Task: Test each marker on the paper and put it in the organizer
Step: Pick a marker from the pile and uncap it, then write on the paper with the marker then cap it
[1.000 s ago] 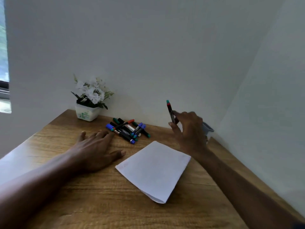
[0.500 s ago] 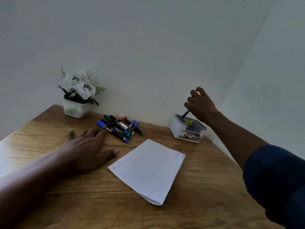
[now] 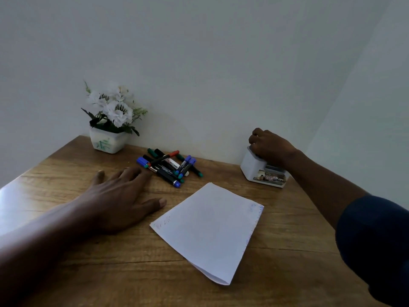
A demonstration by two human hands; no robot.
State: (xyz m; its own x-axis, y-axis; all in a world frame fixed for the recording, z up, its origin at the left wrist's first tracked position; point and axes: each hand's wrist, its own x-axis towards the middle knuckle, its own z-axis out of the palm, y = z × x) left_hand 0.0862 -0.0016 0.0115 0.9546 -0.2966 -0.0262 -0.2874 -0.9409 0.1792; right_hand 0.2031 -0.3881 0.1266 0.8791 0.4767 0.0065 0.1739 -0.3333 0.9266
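Note:
A white organizer (image 3: 252,168) stands at the back right of the wooden table (image 3: 287,229). My right hand (image 3: 271,146) rests on top of it with the fingers curled down into it; the marker it carried is hidden under the hand. A pile of several markers (image 3: 168,167) with blue, green and red caps lies at the back middle. My left hand (image 3: 119,196) lies flat on the table, fingers apart and holding nothing, its fingertips touching the near end of the pile. The white paper (image 3: 212,229) lies in the middle, with faint scribbles at its left and right corners.
A white pot of white flowers (image 3: 108,127) stands at the back left against the wall. Walls close off the table at the back and the right. My right forearm and dark blue sleeve (image 3: 376,240) reach over the table's right side.
My right hand carried the marker from above the paper to the organizer and sank down onto it. The left hand stayed flat on the table.

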